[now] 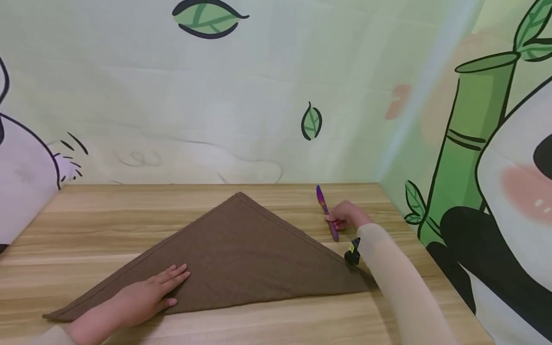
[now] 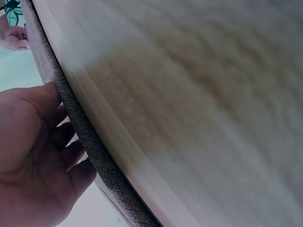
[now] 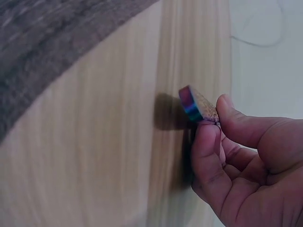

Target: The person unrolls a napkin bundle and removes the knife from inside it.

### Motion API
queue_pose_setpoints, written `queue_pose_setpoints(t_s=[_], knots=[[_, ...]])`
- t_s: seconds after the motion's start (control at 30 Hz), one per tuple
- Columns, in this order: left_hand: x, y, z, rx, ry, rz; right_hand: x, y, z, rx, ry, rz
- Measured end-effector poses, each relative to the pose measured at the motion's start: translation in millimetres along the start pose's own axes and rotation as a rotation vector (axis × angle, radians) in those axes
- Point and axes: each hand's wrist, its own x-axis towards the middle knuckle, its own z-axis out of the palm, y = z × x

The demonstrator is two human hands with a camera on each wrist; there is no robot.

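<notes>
A brown cloth (image 1: pixel 250 249) folded into a triangle lies on the wooden table, its peak pointing away from me. My left hand (image 1: pixel 142 294) rests on its lower left part, fingers stretched out over the fabric. In the left wrist view, the fingers lie along the cloth's folded edge (image 2: pixel 92 146). Beyond the cloth's right slope, my right hand (image 1: pixel 349 215) pinches a purple, iridescent table knife (image 1: pixel 321 199) around its middle. The right wrist view shows one end of the knife (image 3: pixel 190 106) between thumb and forefinger, with its shadow on the wood.
The wooden table (image 1: pixel 108 206) ends at the back against a pale green printed wall sheet (image 1: pixel 215 96). A panda and bamboo print (image 1: pixel 485 110) covers the right side. A black wrist camera (image 1: pixel 352 254) sits under my right wrist, overlapping the cloth's right end in the head view.
</notes>
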Motion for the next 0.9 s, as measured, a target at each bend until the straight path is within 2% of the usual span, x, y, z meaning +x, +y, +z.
queue_pose_setpoints(t_s=[0.23,0.5,0.67,0.9], knots=[[-0.2,0.9,0.5,0.01,0.002,0.008,-19,-6,5,0.006,0.027,-0.008],[-0.8,1.3,-1.8,-0.001,-0.01,0.002,-7,-2,7,-0.03,0.041,-0.005],[-1.1,1.1,-2.6,-0.002,-0.008,0.0,4,-1,8,-0.066,0.091,0.013],[-1.1,0.9,0.0,0.002,0.0,0.002,-4,-3,9,-0.087,0.117,0.015]])
